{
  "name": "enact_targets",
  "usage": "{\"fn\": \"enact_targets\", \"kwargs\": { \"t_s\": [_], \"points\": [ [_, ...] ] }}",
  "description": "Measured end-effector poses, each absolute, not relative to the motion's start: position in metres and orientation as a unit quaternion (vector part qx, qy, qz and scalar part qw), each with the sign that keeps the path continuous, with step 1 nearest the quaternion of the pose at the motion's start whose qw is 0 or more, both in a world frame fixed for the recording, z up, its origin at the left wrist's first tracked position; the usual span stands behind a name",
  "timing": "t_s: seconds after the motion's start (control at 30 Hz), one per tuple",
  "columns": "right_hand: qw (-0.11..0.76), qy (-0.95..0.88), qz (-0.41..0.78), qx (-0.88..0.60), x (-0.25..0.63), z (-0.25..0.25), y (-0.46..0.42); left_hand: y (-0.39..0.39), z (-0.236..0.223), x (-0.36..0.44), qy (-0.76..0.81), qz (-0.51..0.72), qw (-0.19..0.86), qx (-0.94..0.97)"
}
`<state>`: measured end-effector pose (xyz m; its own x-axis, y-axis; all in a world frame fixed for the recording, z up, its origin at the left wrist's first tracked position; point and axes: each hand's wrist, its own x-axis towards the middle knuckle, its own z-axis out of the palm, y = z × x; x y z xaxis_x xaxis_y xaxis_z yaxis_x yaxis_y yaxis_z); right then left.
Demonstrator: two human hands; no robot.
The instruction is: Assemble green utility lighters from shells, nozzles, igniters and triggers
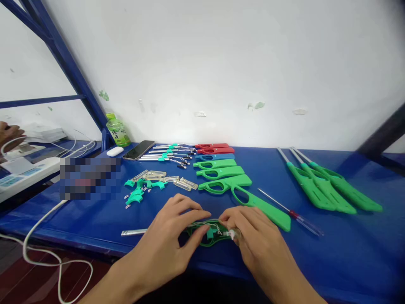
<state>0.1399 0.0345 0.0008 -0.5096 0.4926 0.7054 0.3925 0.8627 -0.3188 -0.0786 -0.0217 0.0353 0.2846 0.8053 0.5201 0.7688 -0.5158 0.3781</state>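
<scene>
Head: both hands (167, 236) (257, 236) at one casing (217, 240)

Both bare hands at an open green lighter shell (216, 243); silver tube (134, 232) beside the left hand (169, 236).

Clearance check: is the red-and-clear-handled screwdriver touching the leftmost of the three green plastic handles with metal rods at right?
Apart. The head view shows blue tabletop between the screwdriver and that green handle.

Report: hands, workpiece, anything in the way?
Left hand and right hand on open green casing. Metal tube out left, wires showing. Screwdriver off to the right, touching neither hand.
</scene>
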Motion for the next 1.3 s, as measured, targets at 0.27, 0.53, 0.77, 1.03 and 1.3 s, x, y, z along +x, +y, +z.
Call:
{"fn": "enact_targets", "kwargs": {
  "t_s": [0.27, 0.53, 0.77, 1.03, 1.3],
  "points": [
    [0.452, -0.848, 0.032, -0.273, 0.138, 0.004, 0.033, -0.008, 0.020, -0.067, 0.465, 0.377, -0.014, 0.801],
    [0.418, -0.821, -0.003, -0.389, 0.153, 0.012, 0.027, -0.014, 0.018, -0.067, 0.448, 0.364, -0.067, 0.814],
    [0.386, -0.864, -0.031, -0.322, 0.152, -0.003, 0.038, -0.015, 0.016, -0.067, 0.443, 0.347, -0.073, 0.823],
    [0.421, -0.864, 0.025, -0.274, 0.153, 0.002, 0.033, -0.014, 0.020, -0.066, 0.446, 0.356, -0.076, 0.818],
    [0.419, -0.864, 0.018, -0.279, 0.151, 0.002, 0.034, -0.015, 0.018, -0.066, 0.449, 0.350, -0.075, 0.819]
  ]
}}
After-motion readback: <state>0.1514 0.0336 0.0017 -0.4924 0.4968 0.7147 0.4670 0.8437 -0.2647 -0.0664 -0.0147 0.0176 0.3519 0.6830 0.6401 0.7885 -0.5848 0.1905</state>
